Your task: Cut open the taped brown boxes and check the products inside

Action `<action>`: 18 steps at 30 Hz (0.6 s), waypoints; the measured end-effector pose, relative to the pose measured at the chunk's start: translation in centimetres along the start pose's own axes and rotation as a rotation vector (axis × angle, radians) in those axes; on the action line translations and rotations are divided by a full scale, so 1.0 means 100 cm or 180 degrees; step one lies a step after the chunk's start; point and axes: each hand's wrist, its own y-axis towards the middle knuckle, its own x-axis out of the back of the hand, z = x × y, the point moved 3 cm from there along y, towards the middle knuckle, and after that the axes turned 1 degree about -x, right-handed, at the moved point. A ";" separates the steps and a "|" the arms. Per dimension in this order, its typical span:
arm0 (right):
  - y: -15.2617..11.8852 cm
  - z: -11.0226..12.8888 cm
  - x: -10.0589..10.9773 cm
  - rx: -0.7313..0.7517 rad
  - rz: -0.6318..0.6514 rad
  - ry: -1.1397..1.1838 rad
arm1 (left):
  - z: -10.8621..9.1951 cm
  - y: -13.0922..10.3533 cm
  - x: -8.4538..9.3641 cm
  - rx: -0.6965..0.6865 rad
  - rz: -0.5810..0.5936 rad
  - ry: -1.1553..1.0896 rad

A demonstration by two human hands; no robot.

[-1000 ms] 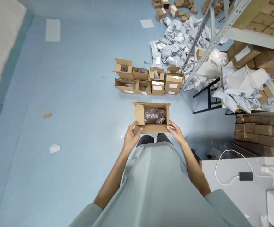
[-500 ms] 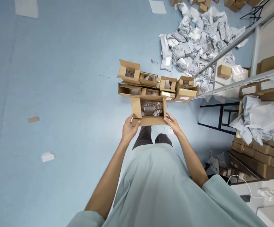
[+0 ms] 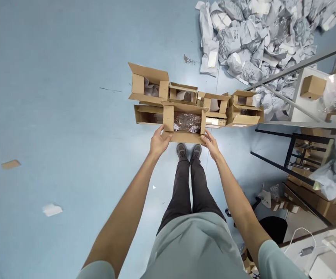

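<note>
Well to the left of the held carton (image 3: 185, 136), a wide stretch of blue floor (image 3: 69, 97) gives the most room, with a cardboard scrap (image 3: 11, 164) and a white scrap (image 3: 52, 209) lying on it. Just beyond the held carton, two close lines of open cartons (image 3: 163, 90) extend past it on both sides; its far edge overlaps the nearer line in view, and whether they touch cannot be told. Beyond it and to the right, a heap of grey mailing bags (image 3: 243, 38) covers the floor. Farther right of it, a metal shelf rail (image 3: 307, 124) and a black-legged stand (image 3: 290, 151) bound the narrower side.

The person's arms reach forward and slant inward. The left hand (image 3: 159, 143) grips the held carton's near left corner, thumb over the near flap. The right hand (image 3: 210, 143) grips its near right corner likewise, so the hands are apart, with the held carton between them. It sits mouth up with flaps spread, clear plastic wrapping (image 3: 187, 120) inside, just beyond the shoes (image 3: 182, 150) in view.
</note>
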 end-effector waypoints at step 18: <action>0.076 -0.076 -0.028 -0.0660 -0.0175 -0.0058 | 0.080 0.009 -0.056 0.1738 0.0031 -0.0636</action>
